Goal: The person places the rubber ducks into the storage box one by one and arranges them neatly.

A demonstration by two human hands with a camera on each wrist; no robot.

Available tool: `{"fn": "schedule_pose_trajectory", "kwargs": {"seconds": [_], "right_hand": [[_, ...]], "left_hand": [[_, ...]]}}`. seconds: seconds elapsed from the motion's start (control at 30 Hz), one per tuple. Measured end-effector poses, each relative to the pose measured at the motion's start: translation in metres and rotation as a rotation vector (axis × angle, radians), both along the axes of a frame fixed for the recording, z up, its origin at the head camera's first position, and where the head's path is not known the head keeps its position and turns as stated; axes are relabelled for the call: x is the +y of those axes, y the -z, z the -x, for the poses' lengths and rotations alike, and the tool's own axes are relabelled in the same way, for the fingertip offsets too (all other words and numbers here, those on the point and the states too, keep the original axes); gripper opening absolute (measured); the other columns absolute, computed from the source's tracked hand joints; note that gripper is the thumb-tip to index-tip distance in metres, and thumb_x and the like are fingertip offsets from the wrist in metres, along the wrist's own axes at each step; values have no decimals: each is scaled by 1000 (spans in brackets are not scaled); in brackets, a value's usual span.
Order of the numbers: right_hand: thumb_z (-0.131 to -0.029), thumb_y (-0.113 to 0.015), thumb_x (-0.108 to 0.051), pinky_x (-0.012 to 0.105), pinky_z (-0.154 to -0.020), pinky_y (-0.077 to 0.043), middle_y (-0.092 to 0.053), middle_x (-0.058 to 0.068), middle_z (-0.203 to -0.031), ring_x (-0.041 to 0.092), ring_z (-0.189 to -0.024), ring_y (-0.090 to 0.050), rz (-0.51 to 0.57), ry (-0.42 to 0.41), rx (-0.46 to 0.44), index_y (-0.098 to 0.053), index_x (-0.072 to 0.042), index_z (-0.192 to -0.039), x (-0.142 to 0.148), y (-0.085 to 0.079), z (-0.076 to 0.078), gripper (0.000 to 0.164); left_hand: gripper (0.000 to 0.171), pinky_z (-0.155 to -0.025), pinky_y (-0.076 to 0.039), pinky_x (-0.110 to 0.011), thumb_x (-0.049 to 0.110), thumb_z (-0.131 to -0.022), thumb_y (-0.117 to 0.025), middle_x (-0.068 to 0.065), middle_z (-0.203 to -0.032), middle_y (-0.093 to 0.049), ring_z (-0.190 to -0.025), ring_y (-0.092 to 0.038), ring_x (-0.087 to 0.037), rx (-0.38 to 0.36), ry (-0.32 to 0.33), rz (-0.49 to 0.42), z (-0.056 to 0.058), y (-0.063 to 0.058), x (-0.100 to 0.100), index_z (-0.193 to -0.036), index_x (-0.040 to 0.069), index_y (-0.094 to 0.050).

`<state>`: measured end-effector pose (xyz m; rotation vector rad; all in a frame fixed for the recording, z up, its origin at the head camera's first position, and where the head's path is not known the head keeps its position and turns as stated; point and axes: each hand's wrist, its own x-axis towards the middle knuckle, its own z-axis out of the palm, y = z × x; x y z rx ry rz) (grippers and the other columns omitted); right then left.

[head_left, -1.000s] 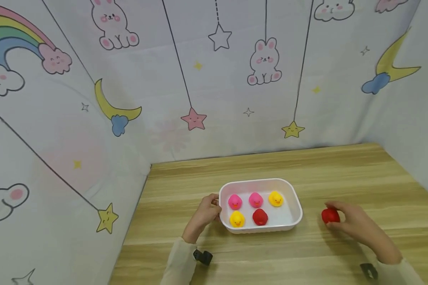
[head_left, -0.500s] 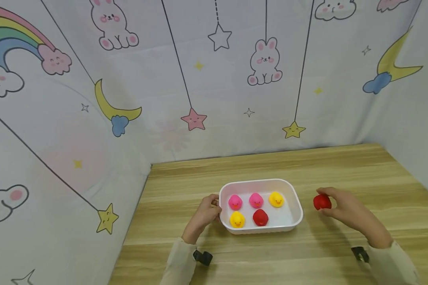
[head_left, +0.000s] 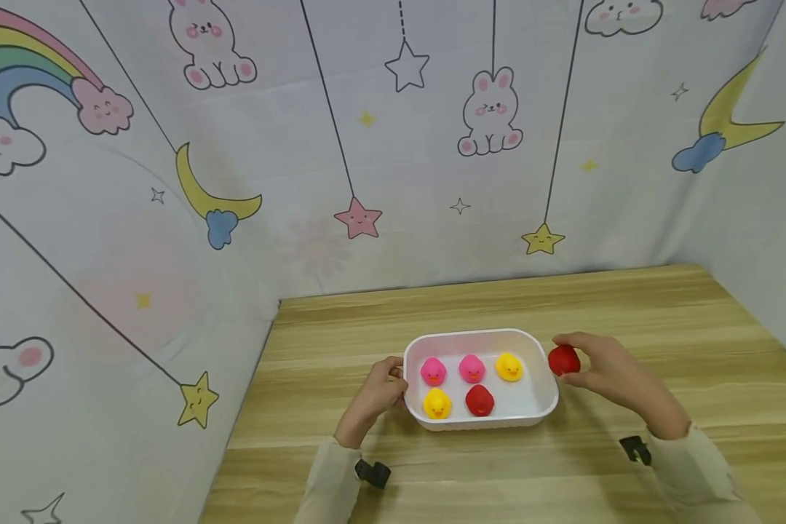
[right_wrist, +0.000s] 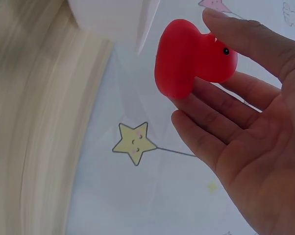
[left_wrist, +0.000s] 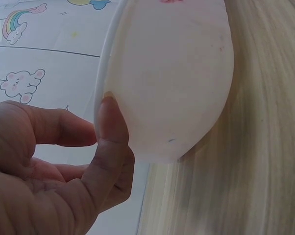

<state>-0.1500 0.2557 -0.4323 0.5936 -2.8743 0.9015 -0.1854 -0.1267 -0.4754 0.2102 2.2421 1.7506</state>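
My right hand (head_left: pixel 612 371) pinches a red rubber duck (right_wrist: pixel 186 58) between thumb and fingers, just off the right end of a white plastic tray (head_left: pixel 546 407). The duck's black eye shows in the right wrist view. My left hand (head_left: pixel 378 393) grips the tray's left rim; in the left wrist view a fingertip (left_wrist: pixel 110 117) lies against the tray's outer wall. Inside the tray, two pink ducks (head_left: pixel 471 369) and a yellow duck (head_left: pixel 509 367) form the back row. A second yellow duck (head_left: pixel 437 404) and another red duck (head_left: pixel 479 401) sit in front.
The tray stands on a wood-grain table (head_left: pixel 340 320). A white cloth backdrop (head_left: pixel 419 160) printed with rabbits, stars and moons rises behind the table and along both sides. Small black devices (head_left: pixel 373 474) are strapped at both wrists.
My right hand has carried the red duck leftward and farther back, from over the table at right to beside the tray's right rim. The left hand stays on the tray.
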Motion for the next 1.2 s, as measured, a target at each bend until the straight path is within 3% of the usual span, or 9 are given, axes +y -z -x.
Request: {"fn": "schedule_pose_trajectory", "kwargs": {"seconds": [0.37, 0.57, 0.83, 1.2], "right_hand": [[-79, -82, -3, 58, -94, -55, -66, 19, -124, 39, -110, -60, 48, -56, -126, -63, 5, -128, -37, 7, 12, 53], [-76, -83, -2, 49, -87, -60, -67, 15, -120, 34, -106, -59, 26, -87, -171, -65, 4, -126, -52, 15, 12, 54], [-74, -82, 1, 42, -86, -59, -68, 13, -116, 27, -100, -60, -31, -154, -176, -68, 4, -120, -61, 26, 12, 48], [-72, -87, -2, 33, -79, -59, -69, 4, -104, 19, -90, -58, -65, -212, -181, -70, 0, -110, -64, 29, 14, 41]], "left_hand": [[51, -50, -56, -25, -11, -78, -52, -10, -88, -49, -57, -51, -13, 1, -15, 16, 1, 0, -1, -128, -20, -49], [50, -48, -53, -20, -10, -80, -52, -13, -87, -50, -56, -50, -14, 5, -10, 24, -1, -2, 1, -129, -21, -47], [50, -49, -49, -17, -14, -80, -48, -13, -89, -47, -57, -50, -13, -28, 20, 2, -10, -25, 3, -129, -25, -44], [52, -50, -53, -22, -10, -81, -52, -11, -91, -48, -56, -50, -13, -16, -10, 6, 0, -1, 1, -131, -21, -46]]}}
